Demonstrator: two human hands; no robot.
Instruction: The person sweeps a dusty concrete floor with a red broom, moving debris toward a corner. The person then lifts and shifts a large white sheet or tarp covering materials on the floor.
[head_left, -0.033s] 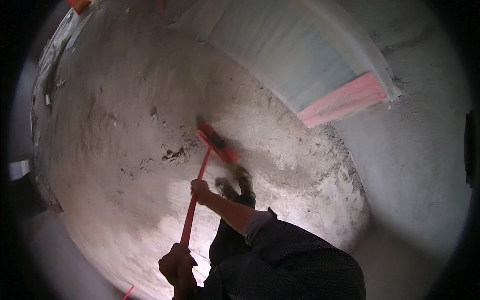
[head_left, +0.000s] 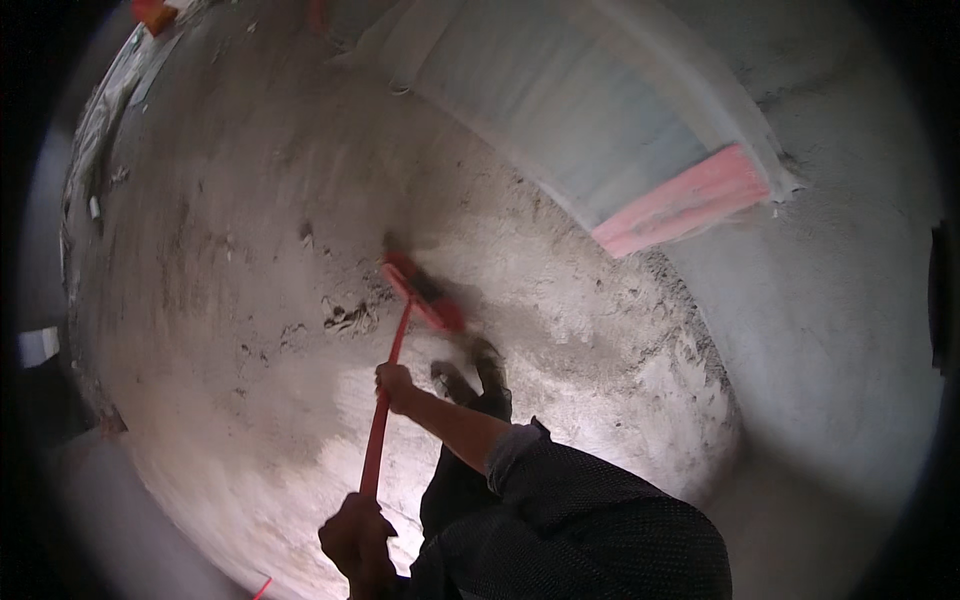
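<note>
A red push broom (head_left: 374,455) slants away from me, with its wide head (head_left: 428,300) on the dusty concrete floor, a little blurred. My left hand (head_left: 357,540) is wrapped round the upper end of the handle, close to my body. Farther down the stick, my right hand (head_left: 396,387) grips it with closed fingers, its forearm coming out of a dark sleeve. Just left of the broom head lies a crumpled, tan-grey scrap (head_left: 350,318) among bits of dirt. My shoes (head_left: 470,370) stand right behind the head.
Against the grey wall (head_left: 830,320) on the right is a pale, sheet-covered panel (head_left: 560,100) with a pink strip (head_left: 685,200) along its lower end. Loose grit lines the wall's foot. Plastic sheeting (head_left: 100,150) and an orange object (head_left: 155,14) lie at the far left.
The broom head has shifted slightly left and toward me. My right hand has moved a little left with the handle; both hands keep their grip.
</note>
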